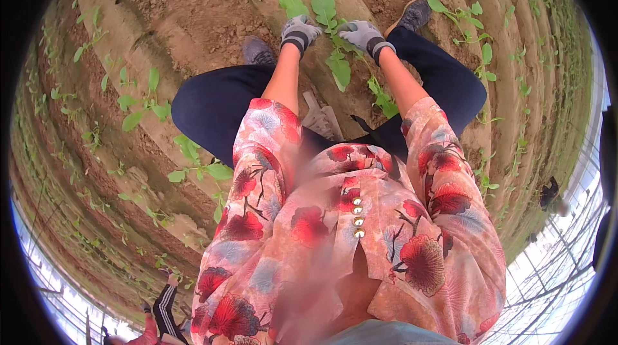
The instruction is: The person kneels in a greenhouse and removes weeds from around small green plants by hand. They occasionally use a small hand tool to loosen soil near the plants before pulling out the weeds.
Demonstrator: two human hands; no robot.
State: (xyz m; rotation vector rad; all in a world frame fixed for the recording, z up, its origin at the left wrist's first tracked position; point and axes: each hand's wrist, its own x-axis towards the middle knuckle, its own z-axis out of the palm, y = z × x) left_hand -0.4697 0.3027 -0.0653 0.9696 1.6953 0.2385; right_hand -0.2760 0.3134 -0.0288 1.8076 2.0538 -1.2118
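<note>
Both my hands wear grey work gloves with dark wrist bands and reach down to a leafy green seedling (337, 48) on the soil ridge between my feet. My left hand (300, 33) is at the plant's left side, close to the tip of a long leaf (291, 3). On the right side, my right hand (361, 36) touches or nearly touches the leaves, with its fingers bent. Whether either hand grips a stem or leaf cannot be told, as the fingertips are partly hidden.
My shoes (259, 50) stand on brown soil (174, 16) either side of the plant. More seedlings (145, 106) grow in rows to both sides. A pale crumpled thing (321, 115) lies between my legs. Other people (166, 309) are at the lower left and far right, near a framed structure (555, 267).
</note>
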